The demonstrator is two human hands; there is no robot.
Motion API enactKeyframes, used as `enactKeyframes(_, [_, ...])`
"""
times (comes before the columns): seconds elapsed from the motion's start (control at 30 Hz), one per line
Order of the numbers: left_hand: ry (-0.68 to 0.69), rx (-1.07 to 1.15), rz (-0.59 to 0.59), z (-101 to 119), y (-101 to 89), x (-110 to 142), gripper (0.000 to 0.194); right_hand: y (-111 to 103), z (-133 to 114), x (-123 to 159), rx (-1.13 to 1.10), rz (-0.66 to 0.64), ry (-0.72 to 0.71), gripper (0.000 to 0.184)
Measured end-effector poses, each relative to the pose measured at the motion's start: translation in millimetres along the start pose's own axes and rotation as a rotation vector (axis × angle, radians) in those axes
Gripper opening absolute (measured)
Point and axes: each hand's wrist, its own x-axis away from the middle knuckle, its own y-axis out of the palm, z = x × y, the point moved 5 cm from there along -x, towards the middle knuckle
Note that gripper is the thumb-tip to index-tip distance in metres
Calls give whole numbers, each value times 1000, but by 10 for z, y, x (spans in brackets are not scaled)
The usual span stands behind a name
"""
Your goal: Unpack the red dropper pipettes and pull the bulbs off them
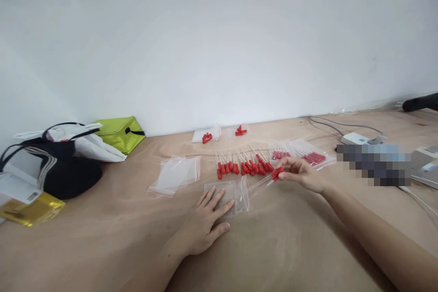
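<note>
Left hand (207,223) palm down, fingers spread wide and gripping nothing, tips lying on an open-topped clear zip bag (230,197) flat on the worktop (273,246). Right hand (303,175) has its fingers closed in a pinch on the red ends of a few held sticks (277,174); exact count unclear. Their pale shafts point left, toward the red-lined edge of that bag; can't tell if the tips are inside it. Loose red-ended sticks (252,167) lie in a rough row just behind the bag, red ends toward the person, shafts pointing to the wall (219,45). Filled bags (315,159) with more red-ended sticks sit just beyond the right hand. Flat clear bags (175,176), overlapping, are left of the bag under the left hand. Near the wall, two small clusters of red pieces (207,138) lie on or in clear bags, one left of the other. Far left: lime-green bag (118,134), white bag (102,147), black item with pale stripes (73,171), gold packet (32,210). Right side: white power strip (356,138) with grey cable (328,123), a pixelated patch in front of it, black object (422,102) at the frame edge.
</note>
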Motion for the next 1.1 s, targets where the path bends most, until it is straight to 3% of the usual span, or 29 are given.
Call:
enactKeyframes(0.13, [-3,-1,-3,-1,-3,1,48,-350,57,-28,56,490,-153,28])
enactKeyframes(0.23, [-8,-6,-10,-7,-2,1,49,-278,103,-33,355,669,-246,24])
enactKeyframes(0.37, [-10,-14,-14,-12,-5,-1,48,-1,107,-67,759,607,-340,19])
enactKeyframes(0.47, [-23,-18,-9,-18,-2,1,48,121,91,-84,882,513,-369,21])
enactKeyframes(0.63, [-23,-36,52,-23,13,15,47,171,92,-102,897,364,-395,25])
enactKeyframes(0.73, [-6,-75,164,-22,-3,11,44,188,30,-64,910,404,-414,25])
enactKeyframes(0.83, [18,-110,244,-3,-23,-7,44,336,-93,21,905,431,-403,22])
enactKeyframes(0.97, [24,-109,174,21,-7,-34,49,766,-188,113,811,242,-258,23])
enactKeyframes(1.1, [2,-82,57,20,20,-36,54,1037,-168,132,718,168,-91,23])
